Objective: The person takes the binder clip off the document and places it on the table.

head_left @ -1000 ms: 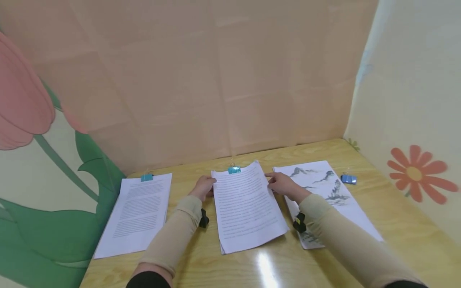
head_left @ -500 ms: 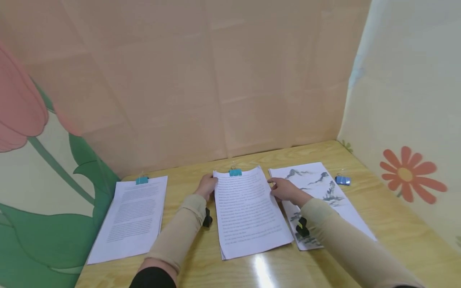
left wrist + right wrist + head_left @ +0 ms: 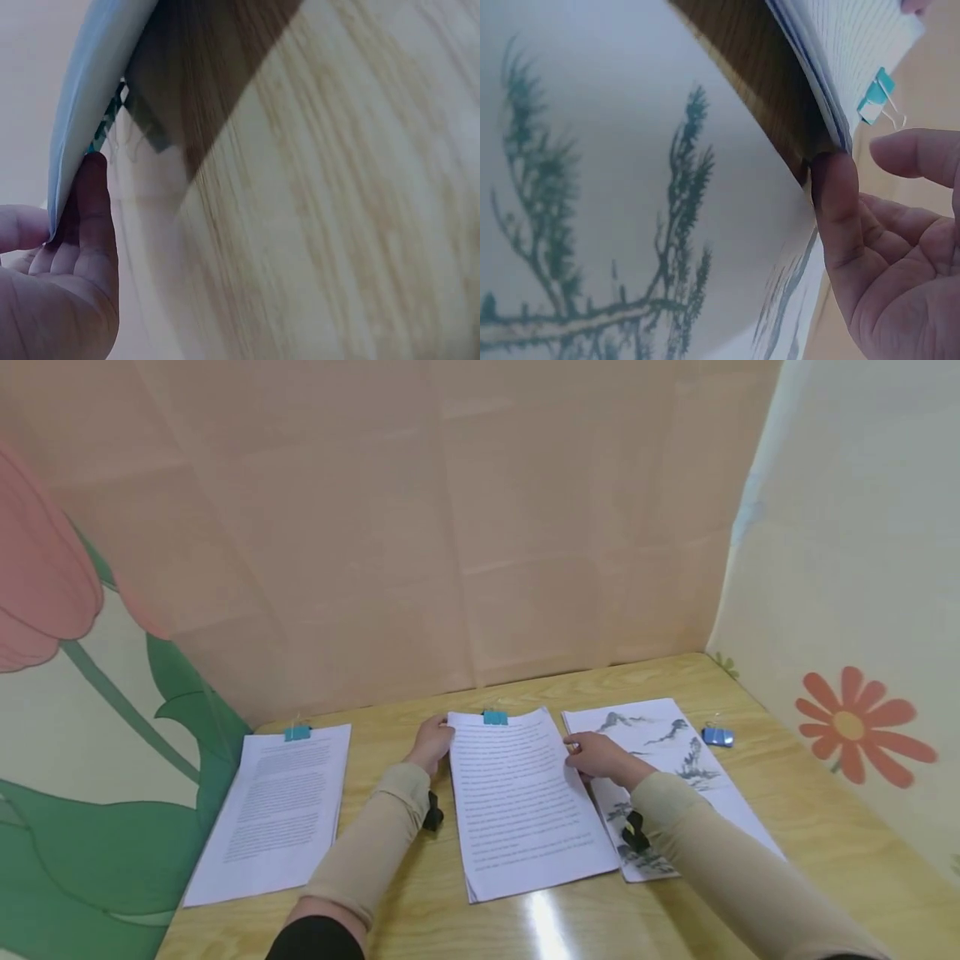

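A stack of lined-text paper [image 3: 525,810] with a teal binder clip [image 3: 495,717] on its top edge is in the middle of the table. My left hand [image 3: 431,743] pinches its upper left edge, thumb on top and fingers beneath, as the left wrist view shows with the sheets [image 3: 97,82] raised off the wood. At the right edge is my right hand [image 3: 600,756]. In the right wrist view a fingertip [image 3: 832,169] touches the underside of the sheets' edge, while the thumb [image 3: 911,150] stays apart from the paper.
Under my right forearm lies a stack with an ink landscape painting [image 3: 697,777]; a blue binder clip [image 3: 717,737] lies beyond its right edge. Another text stack [image 3: 277,827] with a teal clip [image 3: 297,733] lies at the left. A paper-covered wall [image 3: 450,527] rises behind the table.
The middle stack has shifted slightly right, closer to the painting stack, and its curled lower right corner lies flatter. My right fingers have drawn back a little from the top of its edge.
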### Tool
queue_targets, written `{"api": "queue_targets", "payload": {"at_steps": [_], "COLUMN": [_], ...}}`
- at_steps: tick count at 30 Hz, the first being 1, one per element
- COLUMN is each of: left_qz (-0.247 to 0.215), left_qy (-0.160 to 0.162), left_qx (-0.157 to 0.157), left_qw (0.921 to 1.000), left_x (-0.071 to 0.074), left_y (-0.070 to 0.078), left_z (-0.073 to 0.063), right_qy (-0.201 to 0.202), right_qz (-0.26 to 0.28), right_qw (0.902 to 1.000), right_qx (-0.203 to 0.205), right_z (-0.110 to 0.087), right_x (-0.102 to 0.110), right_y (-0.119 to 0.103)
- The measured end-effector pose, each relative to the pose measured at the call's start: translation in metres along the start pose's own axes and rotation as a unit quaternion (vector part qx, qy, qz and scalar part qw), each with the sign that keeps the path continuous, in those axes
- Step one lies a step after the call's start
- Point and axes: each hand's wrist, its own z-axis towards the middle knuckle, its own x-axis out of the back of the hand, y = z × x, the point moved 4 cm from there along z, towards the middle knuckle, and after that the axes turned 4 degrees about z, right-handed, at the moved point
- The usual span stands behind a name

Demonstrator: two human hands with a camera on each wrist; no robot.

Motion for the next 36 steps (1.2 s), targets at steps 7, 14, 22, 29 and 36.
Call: {"api": "queue_targets", "payload": {"at_steps": [7,14,22,29,36], "left_qz": [-0.001,-0.02,-0.071,-0.091,-0.11], "left_qy": [-0.005,-0.002,0.017,0.03,0.03], "left_qx": [-0.01,-0.032,-0.051,-0.064,-0.069], "left_qw": [0.9999,0.9993,0.996,0.9933,0.9911], "left_x": [0.004,0.003,-0.004,-0.012,-0.017], "left_y": [-0.001,-0.003,-0.004,-0.007,-0.01], "left_z": [-0.001,-0.008,-0.018,-0.024,-0.025], "right_qy": [0.016,0.039,0.039,0.036,0.035], "right_qz": [-0.012,-0.072,-0.09,-0.078,-0.068], "right_qw": [0.9997,0.994,0.9884,0.9846,0.983], "right_qx": [0.011,0.073,0.116,0.153,0.167], "right_z": [0.008,0.019,0.033,0.05,0.063], "right_x": [0.001,0.002,-0.003,-0.009,-0.012], "right_y": [-0.003,-0.014,-0.046,-0.074,-0.089]}}
